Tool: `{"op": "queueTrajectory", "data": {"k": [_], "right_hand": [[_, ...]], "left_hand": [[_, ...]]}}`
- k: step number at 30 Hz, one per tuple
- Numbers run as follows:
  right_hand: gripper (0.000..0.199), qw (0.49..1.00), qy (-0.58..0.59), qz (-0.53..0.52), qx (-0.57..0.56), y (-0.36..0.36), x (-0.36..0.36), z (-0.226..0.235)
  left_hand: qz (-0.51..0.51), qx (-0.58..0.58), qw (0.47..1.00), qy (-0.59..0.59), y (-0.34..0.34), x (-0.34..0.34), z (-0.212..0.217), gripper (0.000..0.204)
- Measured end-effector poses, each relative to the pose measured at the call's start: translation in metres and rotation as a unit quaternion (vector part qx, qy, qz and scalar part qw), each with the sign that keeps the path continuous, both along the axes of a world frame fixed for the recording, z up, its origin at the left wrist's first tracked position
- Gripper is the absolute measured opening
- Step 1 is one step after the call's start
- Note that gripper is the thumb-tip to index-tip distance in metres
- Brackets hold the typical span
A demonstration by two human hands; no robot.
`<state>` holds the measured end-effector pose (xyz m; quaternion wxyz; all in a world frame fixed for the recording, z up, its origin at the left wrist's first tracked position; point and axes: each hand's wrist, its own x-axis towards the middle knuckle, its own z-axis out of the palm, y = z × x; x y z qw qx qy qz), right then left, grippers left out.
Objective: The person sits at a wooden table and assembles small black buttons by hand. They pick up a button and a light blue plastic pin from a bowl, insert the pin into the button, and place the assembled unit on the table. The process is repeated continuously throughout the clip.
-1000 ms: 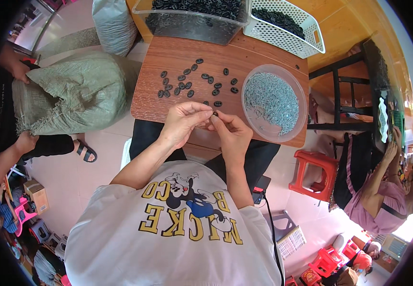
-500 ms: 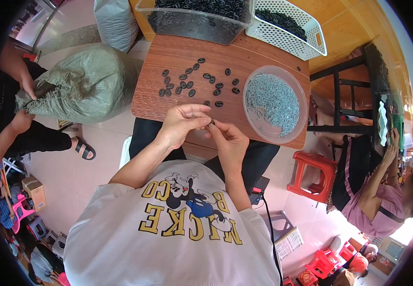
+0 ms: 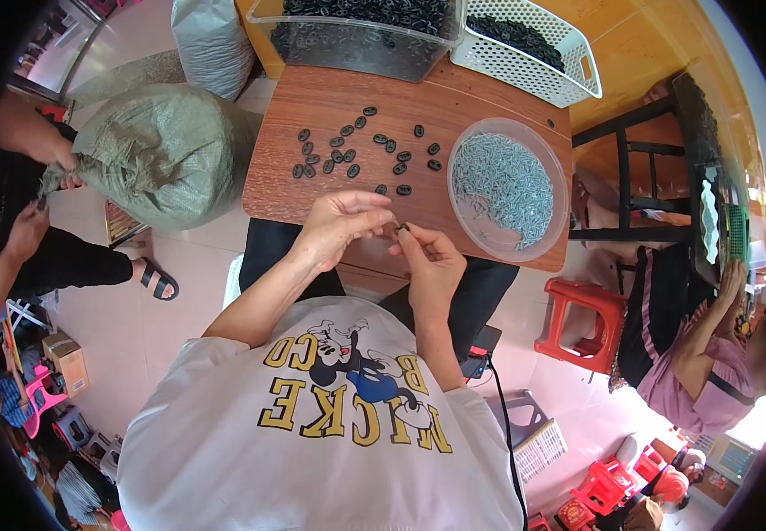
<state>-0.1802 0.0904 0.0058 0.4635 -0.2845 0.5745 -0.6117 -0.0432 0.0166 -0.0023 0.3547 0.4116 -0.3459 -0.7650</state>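
Note:
Just off the near edge of the wooden table (image 3: 312, 199), my two hands are close together. My right hand (image 3: 433, 265) pinches a small dark piece (image 3: 402, 227) between thumb and forefinger; it looks like one of the black oval pieces. My left hand (image 3: 340, 228) has thumb and forefinger drawn together beside it, and whatever is between them is too small to make out. Beyond my hands, several black oval pieces (image 3: 352, 169) with holes lie scattered on the table. To their right stands a round clear tub (image 3: 563, 190) of small silvery screws (image 3: 502, 181).
A clear bin (image 3: 356, 64) and a white perforated basket (image 3: 524, 80), both holding black pieces, stand at the far edge. On the left a person grips a green woven sack (image 3: 166, 150). A red stool (image 3: 578, 323) stands at right, near another seated person.
My hands have drawn slightly apart, the right one shifting a little rightward with the dark piece. The person at left has moved their hands at the sack's neck.

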Motion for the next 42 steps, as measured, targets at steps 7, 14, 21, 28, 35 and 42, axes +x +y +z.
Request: {"op": "queueTrajectory", "data": {"k": [7,14,21,28,35,42], "right_hand": [[0.016,0.998,-0.006,-0.045,-0.032,0.000,-0.021,0.000],[0.015,0.999,-0.036,-0.033,-0.021,0.006,-0.028,0.001],[0.013,0.993,-0.097,-0.045,-0.055,-0.004,-0.034,-0.004],[0.011,0.997,-0.052,-0.020,-0.050,-0.009,-0.030,0.005],[0.009,0.999,-0.020,0.013,-0.037,-0.007,-0.023,0.010],[0.009,1.000,0.004,0.010,-0.022,-0.007,-0.023,0.007]], "left_hand": [[-0.069,-0.511,0.770,-0.376,-0.029,-0.038,-0.002,0.020],[-0.118,-0.560,0.730,-0.374,-0.040,-0.045,-0.014,0.016],[-0.061,-0.089,0.994,-0.021,-0.030,-0.042,0.012,0.023],[0.007,0.078,0.992,0.103,-0.009,-0.033,0.011,0.019],[0.047,0.062,0.991,0.107,0.000,-0.033,0.017,0.015],[0.041,0.030,0.995,0.082,0.005,-0.033,0.017,0.022]]}}
